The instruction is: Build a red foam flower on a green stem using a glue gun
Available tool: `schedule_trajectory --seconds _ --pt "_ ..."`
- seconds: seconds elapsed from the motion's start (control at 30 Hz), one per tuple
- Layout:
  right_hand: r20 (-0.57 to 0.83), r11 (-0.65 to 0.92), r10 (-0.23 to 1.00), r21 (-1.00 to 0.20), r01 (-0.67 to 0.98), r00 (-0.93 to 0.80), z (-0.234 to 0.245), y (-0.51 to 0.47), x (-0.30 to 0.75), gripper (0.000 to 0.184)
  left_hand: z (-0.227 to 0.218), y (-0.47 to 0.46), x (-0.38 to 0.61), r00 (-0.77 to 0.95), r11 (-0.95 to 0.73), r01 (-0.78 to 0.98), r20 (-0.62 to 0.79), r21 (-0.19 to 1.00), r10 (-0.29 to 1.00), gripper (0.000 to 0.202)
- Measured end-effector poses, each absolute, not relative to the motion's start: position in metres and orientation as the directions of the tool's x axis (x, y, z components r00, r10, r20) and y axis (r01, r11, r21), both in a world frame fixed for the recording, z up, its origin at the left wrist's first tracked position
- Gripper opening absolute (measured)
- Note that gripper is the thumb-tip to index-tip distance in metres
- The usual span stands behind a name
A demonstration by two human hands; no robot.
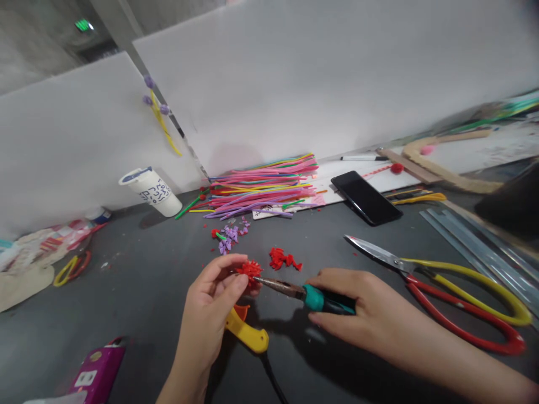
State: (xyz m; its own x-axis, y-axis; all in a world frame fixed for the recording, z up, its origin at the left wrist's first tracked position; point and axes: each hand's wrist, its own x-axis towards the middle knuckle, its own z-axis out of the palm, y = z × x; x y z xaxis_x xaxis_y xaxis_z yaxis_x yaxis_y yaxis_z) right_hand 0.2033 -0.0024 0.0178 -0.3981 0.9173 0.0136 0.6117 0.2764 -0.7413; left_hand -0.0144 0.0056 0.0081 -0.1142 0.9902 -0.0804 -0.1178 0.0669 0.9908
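Between the thumb and fingers of my left hand (210, 300) is a small fluffy red pom-pom (251, 270). My right hand (357, 303) is wrapped round the dark and teal handles of needle-nose pliers (284, 287), whose tips meet the pom-pom's right side. I cannot tell whether the jaws grip it. Just behind lies a loose pile of red clippings (283, 259), with purple clippings (229, 237) farther back. A yellow-handled tool (248, 334) with a black cord, perhaps a glue gun, lies partly hidden below my left hand.
Large scissors (421, 275) with red and yellow handles lie at right, blades apart. Behind are a black phone (366, 196), a bundle of coloured pipe cleaners (261, 185) and a white cup (154, 191). Small scissors (72, 268) and a purple box (99, 370) are at left.
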Motion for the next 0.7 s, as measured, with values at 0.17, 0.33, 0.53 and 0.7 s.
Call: schedule_trajectory --seconds 0.17,0.33,0.53,0.7 --pt "0.232 0.405 0.913 -0.61 0.681 -0.336 0.012 -0.003 0.203 0.018 0.009 0.007 -0.016 -0.139 0.04 -0.132 -0.059 0.99 0.989 0.018" --pt "0.318 0.464 0.885 -0.549 0.695 -0.34 0.007 -0.004 0.205 0.02 0.008 0.005 -0.016 -0.12 0.016 -0.15 -0.034 0.988 0.992 0.015" --pt "0.336 0.477 0.877 -0.517 0.711 -0.344 0.006 -0.003 0.206 0.019 0.008 0.005 -0.013 -0.139 0.016 -0.124 -0.033 0.992 0.99 0.018" --pt "0.335 0.487 0.872 -0.509 0.71 -0.358 0.006 -0.004 0.206 0.018 0.008 0.005 -0.013 -0.166 0.021 -0.089 -0.036 0.996 0.986 0.021"
